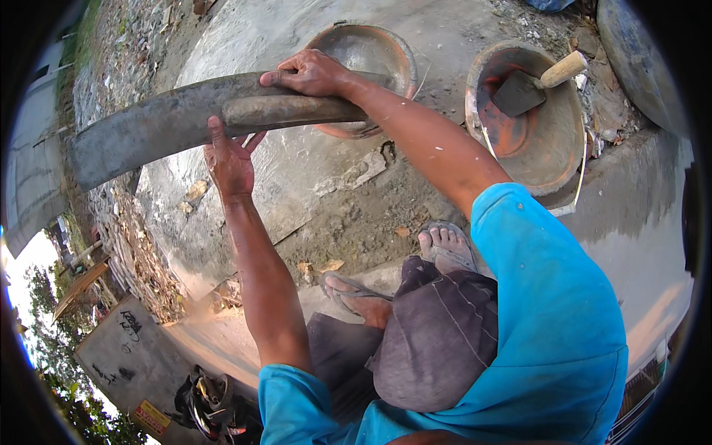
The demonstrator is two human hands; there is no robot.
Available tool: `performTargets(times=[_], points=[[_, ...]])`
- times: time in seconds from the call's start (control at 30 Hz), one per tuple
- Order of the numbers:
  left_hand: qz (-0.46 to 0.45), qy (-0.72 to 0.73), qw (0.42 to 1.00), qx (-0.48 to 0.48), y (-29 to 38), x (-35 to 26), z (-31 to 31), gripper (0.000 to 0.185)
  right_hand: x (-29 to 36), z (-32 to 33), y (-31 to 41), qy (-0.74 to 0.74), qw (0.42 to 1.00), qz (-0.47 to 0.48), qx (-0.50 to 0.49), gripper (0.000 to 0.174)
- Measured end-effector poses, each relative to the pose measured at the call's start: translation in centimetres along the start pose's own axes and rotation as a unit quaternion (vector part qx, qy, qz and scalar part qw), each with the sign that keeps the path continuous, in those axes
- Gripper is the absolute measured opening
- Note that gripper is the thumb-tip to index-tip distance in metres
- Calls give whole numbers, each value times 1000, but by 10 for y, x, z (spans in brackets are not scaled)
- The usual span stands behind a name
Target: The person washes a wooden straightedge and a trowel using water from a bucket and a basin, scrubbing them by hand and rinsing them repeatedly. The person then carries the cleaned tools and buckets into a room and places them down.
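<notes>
A long grey cement-stained plasterer's float (pixel 150 119) with a rounded bar-like handle (pixel 289 111) is held up across the upper left. My right hand (pixel 314 72) grips its far edge, fingers curled over it. Near the end of the handle, my left hand (pixel 231 158) holds the near edge, thumb on top and fingers partly hidden underneath. Behind the float's right end stands a round mortar-stained tub (pixel 411 67). To the right, a second tub (pixel 545 161) with a rope handle holds a trowel (pixel 520 93) with a wooden grip (pixel 564 69).
Pale wet cement (pixel 278 183) covers the ground beyond a strip of rough soil (pixel 367 233). Low concrete edging runs beneath my sandalled feet (pixel 448 247). Rubble lies at the left; a large rounded container (pixel 639 67) stands at the upper right. A board bearing writing (pixel 133 356) is lower left.
</notes>
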State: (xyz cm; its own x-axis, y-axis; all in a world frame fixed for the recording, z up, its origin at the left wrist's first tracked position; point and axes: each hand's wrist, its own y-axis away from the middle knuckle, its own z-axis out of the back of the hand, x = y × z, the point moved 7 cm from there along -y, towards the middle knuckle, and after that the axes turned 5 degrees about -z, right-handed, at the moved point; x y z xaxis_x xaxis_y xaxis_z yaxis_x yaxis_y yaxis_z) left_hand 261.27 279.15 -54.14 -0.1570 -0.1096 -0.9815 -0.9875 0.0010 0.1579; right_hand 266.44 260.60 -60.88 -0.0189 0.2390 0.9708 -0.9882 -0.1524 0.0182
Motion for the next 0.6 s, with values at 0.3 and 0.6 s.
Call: performTargets(times=[0.3,0.6], points=[[-6,-109,992,68,32,73,-35,56,-126,25,7,-132,953,-190,-194,28],[42,-102,992,63,11,67,-25,59,-150,21,-7,-624,747,-213,-86,42]])
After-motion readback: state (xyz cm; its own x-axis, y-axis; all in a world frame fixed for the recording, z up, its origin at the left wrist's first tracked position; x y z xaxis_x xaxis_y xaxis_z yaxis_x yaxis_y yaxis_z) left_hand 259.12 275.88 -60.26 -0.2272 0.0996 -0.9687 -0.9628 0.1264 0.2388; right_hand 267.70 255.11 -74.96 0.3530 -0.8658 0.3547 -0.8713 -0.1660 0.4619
